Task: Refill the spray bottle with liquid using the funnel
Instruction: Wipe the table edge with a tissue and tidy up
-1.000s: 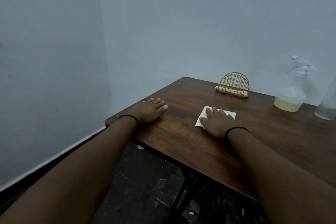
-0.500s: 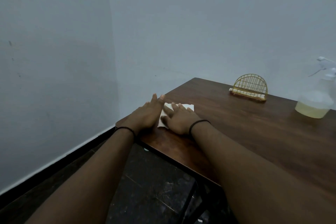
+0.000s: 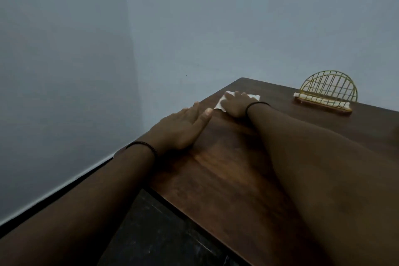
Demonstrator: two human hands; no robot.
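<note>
Right hand (image 3: 235, 104) pressed flat, fingers straight, on white paper napkin (image 3: 220, 104) at centre frame; left hand (image 3: 183, 128) released, flat on dark wooden table (image 3: 226, 168).

Dark wooden table (image 3: 226, 179), white napkin (image 3: 220, 104), gold wire holder (image 3: 326, 93)

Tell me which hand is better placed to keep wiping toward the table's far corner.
Right, probably: the right hand already presses the white paper napkin flat near that corner, while the left hand rests on bare brown wooden table.
</note>
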